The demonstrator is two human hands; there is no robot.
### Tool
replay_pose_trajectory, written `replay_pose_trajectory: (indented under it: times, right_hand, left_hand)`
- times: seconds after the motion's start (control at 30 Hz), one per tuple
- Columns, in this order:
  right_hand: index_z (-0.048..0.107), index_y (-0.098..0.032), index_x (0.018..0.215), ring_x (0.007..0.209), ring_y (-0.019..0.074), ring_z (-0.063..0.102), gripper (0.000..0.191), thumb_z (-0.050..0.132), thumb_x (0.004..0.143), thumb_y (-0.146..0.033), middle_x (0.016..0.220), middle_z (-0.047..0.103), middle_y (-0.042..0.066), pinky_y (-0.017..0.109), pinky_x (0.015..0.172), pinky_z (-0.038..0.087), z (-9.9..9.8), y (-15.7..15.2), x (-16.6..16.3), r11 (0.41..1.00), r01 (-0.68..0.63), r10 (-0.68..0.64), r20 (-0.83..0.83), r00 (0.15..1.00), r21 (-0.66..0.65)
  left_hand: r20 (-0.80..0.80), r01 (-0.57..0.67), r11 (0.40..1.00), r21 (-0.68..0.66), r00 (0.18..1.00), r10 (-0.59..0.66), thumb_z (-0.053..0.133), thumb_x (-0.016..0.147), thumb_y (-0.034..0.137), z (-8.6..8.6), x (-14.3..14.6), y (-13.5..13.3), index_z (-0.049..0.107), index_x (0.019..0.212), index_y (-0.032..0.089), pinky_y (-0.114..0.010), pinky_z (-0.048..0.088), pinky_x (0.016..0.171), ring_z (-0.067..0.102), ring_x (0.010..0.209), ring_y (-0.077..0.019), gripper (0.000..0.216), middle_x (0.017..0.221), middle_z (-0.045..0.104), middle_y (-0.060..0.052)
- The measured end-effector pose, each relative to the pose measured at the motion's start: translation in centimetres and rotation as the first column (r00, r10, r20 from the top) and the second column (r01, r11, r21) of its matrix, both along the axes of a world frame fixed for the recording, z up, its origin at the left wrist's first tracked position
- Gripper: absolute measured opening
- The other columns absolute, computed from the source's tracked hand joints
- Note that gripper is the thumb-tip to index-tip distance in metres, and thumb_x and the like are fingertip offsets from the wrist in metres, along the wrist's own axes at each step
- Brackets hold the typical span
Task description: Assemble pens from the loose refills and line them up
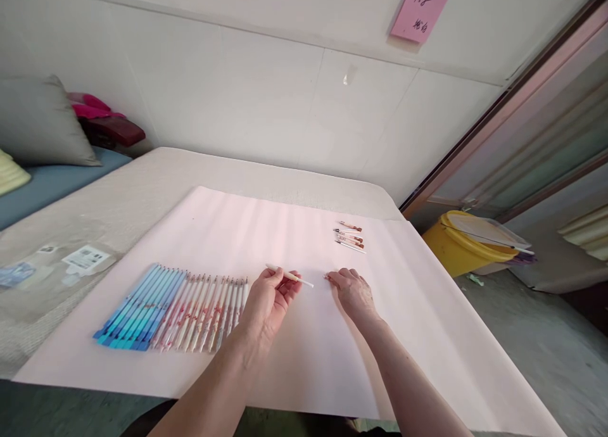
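My left hand (272, 301) is closed around a slim white pen (304, 282), whose thin white end sticks out to the right past my fingers. Just across a short gap, my right hand (354, 292) pinches a small piece (326, 277) close to the sheet; what kind of piece it is I cannot make out. Left of my left hand lies a neat row of pens, blue ones (137, 310) at the far end and white ones with reddish patterns (199, 313) nearer. Beyond my right hand, several brown-and-white pen parts and thin refills (350, 238) lie in a small group.
A pale pink sheet (256, 221) covers much of the light padded surface (180, 164). Clear plastic packaging (52, 269) with a label lies at the left. A grey cushion (45, 123) stands behind it. On the floor at right is a yellow bucket (441, 247). A white wall rises behind.
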State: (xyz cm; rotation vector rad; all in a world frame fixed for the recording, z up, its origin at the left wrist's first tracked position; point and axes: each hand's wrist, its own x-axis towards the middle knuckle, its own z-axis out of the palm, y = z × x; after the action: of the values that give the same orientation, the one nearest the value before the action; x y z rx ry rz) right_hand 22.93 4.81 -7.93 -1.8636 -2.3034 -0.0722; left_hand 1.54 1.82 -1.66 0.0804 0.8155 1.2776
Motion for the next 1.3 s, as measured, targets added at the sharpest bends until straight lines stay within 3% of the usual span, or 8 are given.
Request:
replay_pose_trajectory:
  times: [0.17, 0.43, 0.97, 1.3]
  right_hand:
    - [0.067, -0.027, 0.087, 0.082, 0.0183, 0.049, 0.022, 0.046, 0.084, -0.021, 0.083, 0.06, 0.003, 0.027, 0.067, 0.033, -1.1, 0.1, -0.6, 0.993, 0.112, -0.097, -0.243, 0.965, 0.047]
    - [0.067, -0.023, 0.087, 0.072, 0.0149, 0.054, 0.028, 0.04, 0.086, -0.03, 0.076, 0.06, 0.001, 0.024, 0.063, 0.039, -1.4, 0.8, -0.3, 0.989, 0.142, -0.118, -0.38, 0.917, 0.037]
    - [0.066, -0.029, 0.089, 0.086, 0.0184, 0.045, 0.019, 0.049, 0.085, -0.021, 0.09, 0.058, 0.003, 0.03, 0.071, 0.028, -1.9, 1.0, -1.2, 0.97, 0.162, -0.129, -0.18, 0.975, 0.184]
    - [0.06, -0.029, 0.103, 0.105, 0.0204, 0.042, 0.028, 0.042, 0.085, -0.016, 0.113, 0.053, 0.004, 0.033, 0.083, 0.032, -1.5, 0.8, -1.9, 0.988, 0.058, -0.03, -0.194, 0.981, 0.14]
  left_hand:
    - [-0.004, 0.003, 1.0, -0.004, 1.0, -0.003, 0.049, 0.081, 0.009, 0.0, 0.0, 0.1, 0.053, 0.073, 0.011, -0.031, 0.055, 0.069, 0.065, 0.072, -0.0172, 0.009, 0.078, 0.065, -0.014]
    - [-0.006, 0.0, 1.0, -0.005, 1.0, 0.0, 0.049, 0.081, 0.009, 0.1, 0.0, 0.1, 0.051, 0.072, 0.012, -0.03, 0.055, 0.067, 0.065, 0.072, -0.0178, 0.01, 0.077, 0.064, -0.013]
    - [-0.003, 0.005, 1.0, -0.012, 1.0, -0.005, 0.049, 0.081, 0.008, 0.1, 0.0, 0.0, 0.052, 0.074, 0.011, -0.031, 0.055, 0.069, 0.065, 0.075, -0.0182, 0.008, 0.079, 0.065, -0.015]
    - [0.0, -0.001, 1.0, -0.01, 1.0, 0.001, 0.049, 0.081, 0.009, 0.2, 0.0, 0.0, 0.052, 0.074, 0.011, -0.03, 0.055, 0.068, 0.065, 0.074, -0.0174, 0.008, 0.079, 0.064, -0.014]
